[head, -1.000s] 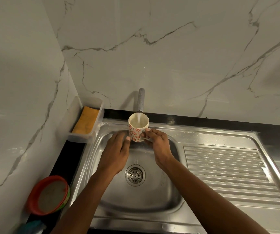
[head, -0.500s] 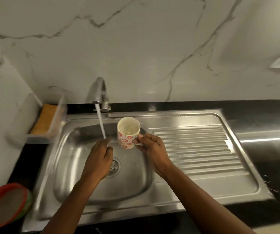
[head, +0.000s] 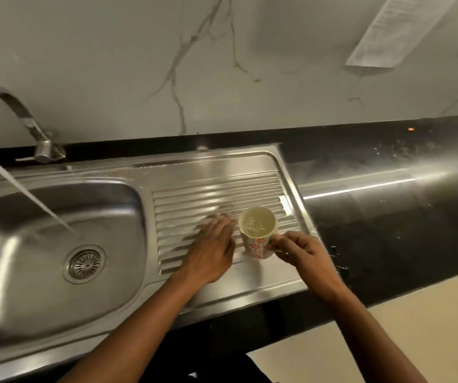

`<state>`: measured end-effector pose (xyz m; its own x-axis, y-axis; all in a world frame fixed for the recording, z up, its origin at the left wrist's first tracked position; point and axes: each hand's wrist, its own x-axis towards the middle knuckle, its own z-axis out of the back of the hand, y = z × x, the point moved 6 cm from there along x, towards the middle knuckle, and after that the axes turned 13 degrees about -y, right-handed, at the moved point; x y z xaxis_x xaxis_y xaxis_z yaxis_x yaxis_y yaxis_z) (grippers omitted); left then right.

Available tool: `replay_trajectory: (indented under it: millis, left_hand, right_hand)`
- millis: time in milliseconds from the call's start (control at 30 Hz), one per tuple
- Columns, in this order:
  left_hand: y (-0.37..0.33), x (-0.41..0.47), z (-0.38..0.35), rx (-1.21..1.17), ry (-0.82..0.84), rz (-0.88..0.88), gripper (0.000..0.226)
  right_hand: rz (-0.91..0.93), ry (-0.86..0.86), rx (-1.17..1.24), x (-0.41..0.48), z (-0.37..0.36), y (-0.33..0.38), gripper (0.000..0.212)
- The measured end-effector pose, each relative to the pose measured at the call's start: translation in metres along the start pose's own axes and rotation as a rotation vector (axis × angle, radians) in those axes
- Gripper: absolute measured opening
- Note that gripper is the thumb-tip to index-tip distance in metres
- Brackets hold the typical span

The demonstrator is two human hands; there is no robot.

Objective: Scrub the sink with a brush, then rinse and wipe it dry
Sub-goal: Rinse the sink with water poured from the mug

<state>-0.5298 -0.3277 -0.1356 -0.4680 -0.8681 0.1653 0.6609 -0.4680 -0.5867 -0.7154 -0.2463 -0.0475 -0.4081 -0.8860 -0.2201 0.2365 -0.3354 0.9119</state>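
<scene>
One mug (head: 257, 233), water-filled, red floral print, clamped at its handle by right hand (head: 302, 251). Left hand (head: 211, 251) beside it lies flat, fingers spread. One steel sink (head: 128, 189), wet, tap (head: 15, 117) running.

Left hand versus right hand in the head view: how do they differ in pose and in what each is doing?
The left hand lies spread and flat on the ridged drainboard, holding nothing; the right hand pinches the handle of the floral mug. The left hand is beside the mug's left side; the right hand is at its right. Both are bare and over the drainboard, not the basin.
</scene>
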Motion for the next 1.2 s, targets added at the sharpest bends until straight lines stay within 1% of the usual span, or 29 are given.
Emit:
replay_trajectory:
  millis: [67,167,267,367,467,667,767,833,900,1000,1200]
  left_hand:
    - [-0.022,0.016,-0.037,0.04,0.076,-0.062,0.06]
    - [-0.051,0.035,-0.077,0.103,0.166,-0.157,0.059]
    - [-0.067,0.051,-0.106,0.166,0.221,-0.202,0.06]
    - [-0.074,0.067,-0.122,0.222,0.208,-0.221,0.058]
    - [-0.076,0.081,-0.129,0.271,0.184,-0.214,0.06]
    - [-0.074,0.094,-0.128,0.311,0.14,-0.152,0.072]
    - [-0.063,0.092,-0.126,0.376,0.11,-0.065,0.074]
    - [-0.056,0.087,-0.123,0.371,0.068,0.033,0.074]
    - [-0.056,0.083,-0.122,0.355,0.042,0.091,0.075]
    - [-0.064,0.086,-0.131,0.349,0.07,0.039,0.077]
    - [-0.079,0.126,-0.149,0.375,0.108,-0.082,0.09]
  right_hand:
    - [-0.007,-0.006,-0.066,0.004,0.03,-0.006,0.037]
    - [-0.067,-0.032,-0.084,0.014,0.064,-0.012,0.038]
    - [-0.112,-0.027,-0.147,0.028,0.086,-0.017,0.029]
    - [-0.136,-0.025,-0.229,0.049,0.095,-0.02,0.026]
    - [-0.143,0.002,-0.308,0.071,0.095,-0.02,0.029]
    - [-0.149,0.02,-0.31,0.093,0.088,-0.013,0.03]
    - [-0.154,0.048,-0.286,0.092,0.09,-0.013,0.029]
    - [-0.167,0.062,-0.265,0.089,0.094,-0.015,0.03]
    - [-0.18,0.073,-0.262,0.089,0.1,-0.016,0.031]
    - [-0.188,0.082,-0.291,0.095,0.105,-0.016,0.032]
    - [-0.155,0.04,-0.38,0.126,0.099,-0.002,0.029]
